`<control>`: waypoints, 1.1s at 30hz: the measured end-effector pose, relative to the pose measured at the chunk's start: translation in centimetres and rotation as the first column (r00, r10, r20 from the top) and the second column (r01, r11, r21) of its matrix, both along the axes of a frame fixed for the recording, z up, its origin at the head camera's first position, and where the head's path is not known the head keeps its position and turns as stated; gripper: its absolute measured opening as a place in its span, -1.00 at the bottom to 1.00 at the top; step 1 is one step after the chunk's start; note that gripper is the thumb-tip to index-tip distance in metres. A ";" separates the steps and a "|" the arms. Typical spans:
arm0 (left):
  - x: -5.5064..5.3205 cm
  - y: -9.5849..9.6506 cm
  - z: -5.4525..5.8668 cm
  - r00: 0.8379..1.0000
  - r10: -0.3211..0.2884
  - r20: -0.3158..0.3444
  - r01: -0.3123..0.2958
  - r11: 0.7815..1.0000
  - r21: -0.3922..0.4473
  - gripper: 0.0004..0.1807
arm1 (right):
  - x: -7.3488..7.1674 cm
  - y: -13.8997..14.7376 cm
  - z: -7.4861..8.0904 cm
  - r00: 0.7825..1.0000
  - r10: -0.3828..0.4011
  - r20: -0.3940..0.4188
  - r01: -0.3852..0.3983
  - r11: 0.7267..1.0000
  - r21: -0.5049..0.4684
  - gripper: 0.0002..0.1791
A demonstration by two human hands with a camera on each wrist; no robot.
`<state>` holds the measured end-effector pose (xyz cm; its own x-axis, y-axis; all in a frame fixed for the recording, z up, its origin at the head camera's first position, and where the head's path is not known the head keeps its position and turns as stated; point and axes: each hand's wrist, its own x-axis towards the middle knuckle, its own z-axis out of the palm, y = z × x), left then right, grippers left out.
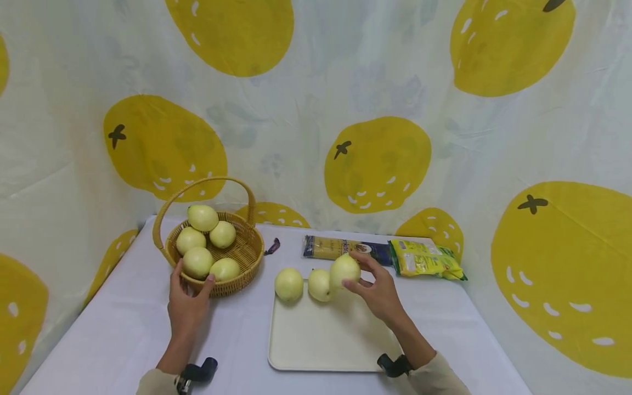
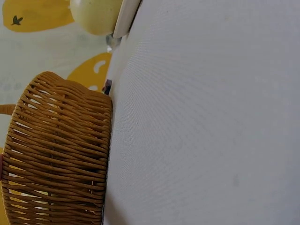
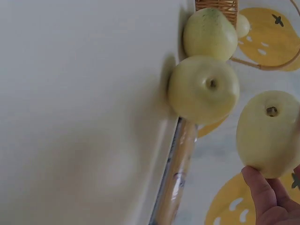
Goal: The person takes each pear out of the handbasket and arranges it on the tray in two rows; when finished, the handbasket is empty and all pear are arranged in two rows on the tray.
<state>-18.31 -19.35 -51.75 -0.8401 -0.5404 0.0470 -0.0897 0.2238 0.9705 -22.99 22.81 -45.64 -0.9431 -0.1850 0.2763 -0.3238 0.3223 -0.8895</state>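
Observation:
In the head view my right hand (image 1: 377,288) pinches a round pale-yellow pear (image 1: 345,270) between thumb and fingers, above the back of a cream tray (image 1: 326,345). The right wrist view shows fingertips (image 3: 255,183) against this pear (image 3: 269,133). Two more pears, one in the middle (image 1: 320,285) and one at the left corner (image 1: 288,285), sit along the tray's back edge. My left hand (image 1: 187,307) holds the near rim of a wicker basket (image 1: 249,249), its thumb close to a pear (image 1: 225,269). Several pears lie in this basket. Most of the left hand is outside the left wrist view.
Behind the tray lie a long blue-and-yellow packet (image 1: 328,248) and a yellow-green bag (image 1: 427,259). A small purple wrapped piece (image 1: 272,246) lies right of the basket. The basket's tall arched handle (image 1: 217,178) stands upright. A fruit-print curtain (image 1: 296,109) hangs behind the white-covered table (image 1: 237,340).

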 end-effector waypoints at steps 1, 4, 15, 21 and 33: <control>0.0 0.0 0.0 1.000 0.000 -0.002 0.000 1.000 -0.001 0.05 | -0.1 0.4 -0.2 1.000 0.006 0.007 -0.006 1.000 0.003 -0.23; 0.0 0.0 0.0 1.000 -0.002 -0.010 0.002 1.000 0.002 0.06 | -0.5 1.3 -0.8 0.999 0.010 0.031 -0.010 1.000 0.023 -0.26; 0.0 0.0 0.1 1.000 -0.001 -0.010 0.001 1.000 0.005 0.06 | -1.8 2.5 -2.5 0.995 -0.001 0.098 -0.018 0.981 0.195 -0.30; 0.0 0.0 0.1 1.000 -0.004 -0.007 0.004 1.000 0.003 0.06 | -2.3 2.5 -3.0 0.991 0.003 0.134 -0.034 0.974 0.224 -0.28; 0.1 0.1 0.2 1.000 -0.001 -0.005 0.001 1.000 0.002 0.05 | -3.0 1.4 -3.8 0.989 0.005 0.150 -0.044 0.965 0.257 -0.26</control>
<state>-18.22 -19.23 -51.54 -0.8403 -0.5398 0.0502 -0.0847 0.2222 0.9713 -26.02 24.25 -49.42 -0.9640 -0.2552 0.0745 -0.2063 0.5414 -0.8151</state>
